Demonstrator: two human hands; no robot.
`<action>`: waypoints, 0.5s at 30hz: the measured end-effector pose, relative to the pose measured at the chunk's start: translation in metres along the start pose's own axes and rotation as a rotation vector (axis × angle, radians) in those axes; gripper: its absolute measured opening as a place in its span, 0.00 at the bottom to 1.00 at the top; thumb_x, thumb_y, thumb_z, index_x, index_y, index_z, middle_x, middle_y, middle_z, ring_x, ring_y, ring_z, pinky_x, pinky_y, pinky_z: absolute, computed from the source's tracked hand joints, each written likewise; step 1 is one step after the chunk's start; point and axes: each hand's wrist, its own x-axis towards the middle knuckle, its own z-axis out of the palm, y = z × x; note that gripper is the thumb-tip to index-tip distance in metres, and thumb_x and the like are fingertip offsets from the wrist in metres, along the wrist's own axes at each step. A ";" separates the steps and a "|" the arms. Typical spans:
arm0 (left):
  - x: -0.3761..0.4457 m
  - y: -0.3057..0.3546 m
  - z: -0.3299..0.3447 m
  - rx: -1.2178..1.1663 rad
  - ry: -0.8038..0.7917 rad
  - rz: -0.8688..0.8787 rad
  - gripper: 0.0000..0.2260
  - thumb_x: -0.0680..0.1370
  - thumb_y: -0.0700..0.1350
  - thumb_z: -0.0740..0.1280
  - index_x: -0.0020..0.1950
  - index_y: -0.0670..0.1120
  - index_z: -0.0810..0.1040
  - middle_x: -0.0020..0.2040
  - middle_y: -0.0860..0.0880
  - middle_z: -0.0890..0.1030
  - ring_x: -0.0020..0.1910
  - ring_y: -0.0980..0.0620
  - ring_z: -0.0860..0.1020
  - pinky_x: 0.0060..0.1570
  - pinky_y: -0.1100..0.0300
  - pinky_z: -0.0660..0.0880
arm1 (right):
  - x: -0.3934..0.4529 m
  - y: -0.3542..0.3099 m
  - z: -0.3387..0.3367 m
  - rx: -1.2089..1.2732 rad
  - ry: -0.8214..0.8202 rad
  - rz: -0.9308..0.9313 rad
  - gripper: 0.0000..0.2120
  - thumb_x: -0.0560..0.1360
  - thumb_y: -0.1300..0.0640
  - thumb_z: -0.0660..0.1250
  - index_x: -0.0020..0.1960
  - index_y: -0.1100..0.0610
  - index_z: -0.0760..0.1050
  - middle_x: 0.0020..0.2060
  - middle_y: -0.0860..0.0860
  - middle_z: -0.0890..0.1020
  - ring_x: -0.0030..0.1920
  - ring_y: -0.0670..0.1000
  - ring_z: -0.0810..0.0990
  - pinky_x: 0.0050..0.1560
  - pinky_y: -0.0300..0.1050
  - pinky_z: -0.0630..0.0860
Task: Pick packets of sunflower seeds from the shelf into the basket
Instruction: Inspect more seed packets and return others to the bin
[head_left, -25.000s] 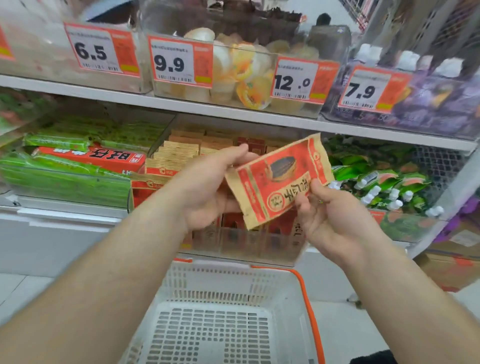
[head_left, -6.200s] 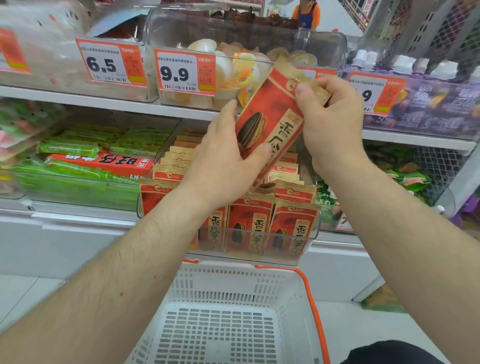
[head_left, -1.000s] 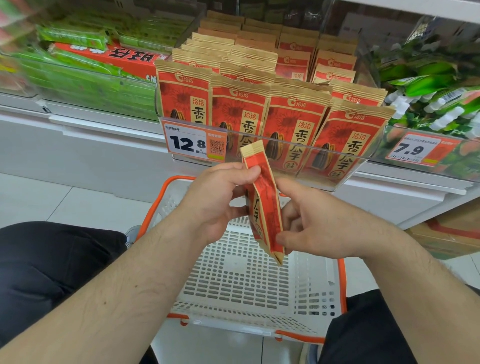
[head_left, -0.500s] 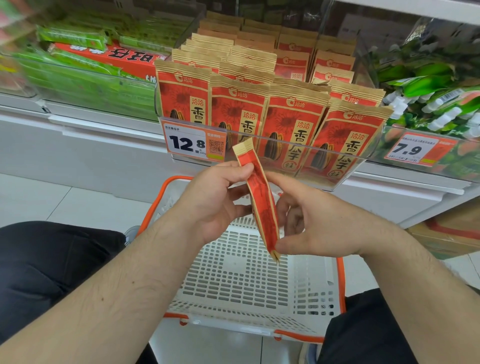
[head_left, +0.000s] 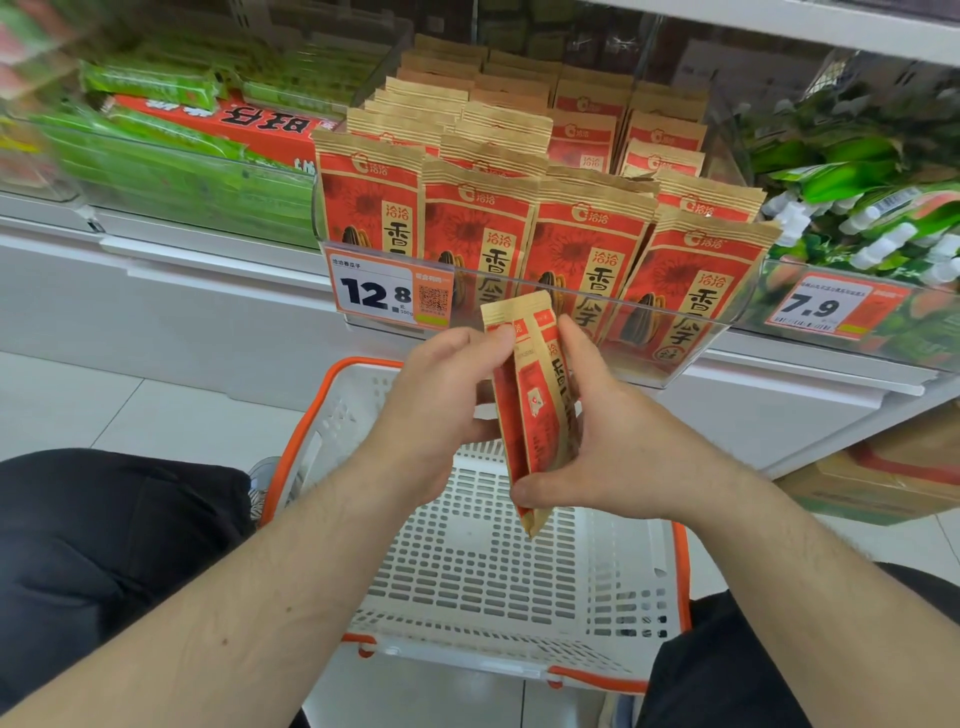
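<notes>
Packet: sunflower seed packet (head_left: 535, 410) at frame centre, long axis near upright, top edge up, above white basket (head_left: 519, 571).
Fingers: left hand (head_left: 441, 400) pinches its top; right hand (head_left: 613, 431) grips its side.
Room: open basket floor below; clear bin (head_left: 675, 332) edge just behind.

A shop, a grocery or convenience store by the look. Shelf (head_left: 467, 270) stocked with clear bins of identical red-and-tan snack packets (head_left: 582, 244) in rows, flanked by green-wrapped goods (head_left: 171, 171) on one side and green pouches (head_left: 857, 171) on the other. Orange price tags clipped to the bin fronts, reading 12.8 (head_left: 387, 293) and 7.9 (head_left: 826, 306). White plastic shopping basket (head_left: 613, 587) with orange rim on a tiled floor (head_left: 78, 400).
</notes>
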 end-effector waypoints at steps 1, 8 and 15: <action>-0.001 0.000 0.000 0.028 0.020 0.036 0.11 0.81 0.46 0.65 0.52 0.37 0.77 0.41 0.47 0.83 0.40 0.50 0.82 0.41 0.51 0.79 | 0.001 0.000 0.002 -0.012 0.015 0.018 0.70 0.56 0.40 0.82 0.77 0.39 0.31 0.70 0.41 0.69 0.62 0.45 0.76 0.58 0.45 0.79; 0.003 -0.001 -0.004 0.112 0.115 0.101 0.11 0.81 0.40 0.65 0.38 0.45 0.75 0.35 0.47 0.84 0.36 0.49 0.83 0.37 0.54 0.80 | 0.001 -0.003 0.001 0.063 0.187 0.040 0.48 0.58 0.39 0.79 0.71 0.38 0.57 0.55 0.35 0.78 0.53 0.36 0.78 0.51 0.38 0.77; 0.001 -0.001 -0.003 0.140 0.061 0.077 0.10 0.81 0.40 0.64 0.40 0.44 0.77 0.34 0.47 0.83 0.34 0.52 0.81 0.37 0.56 0.81 | 0.008 0.004 -0.009 0.416 0.427 0.050 0.13 0.80 0.52 0.65 0.41 0.57 0.81 0.31 0.51 0.83 0.28 0.43 0.74 0.32 0.39 0.71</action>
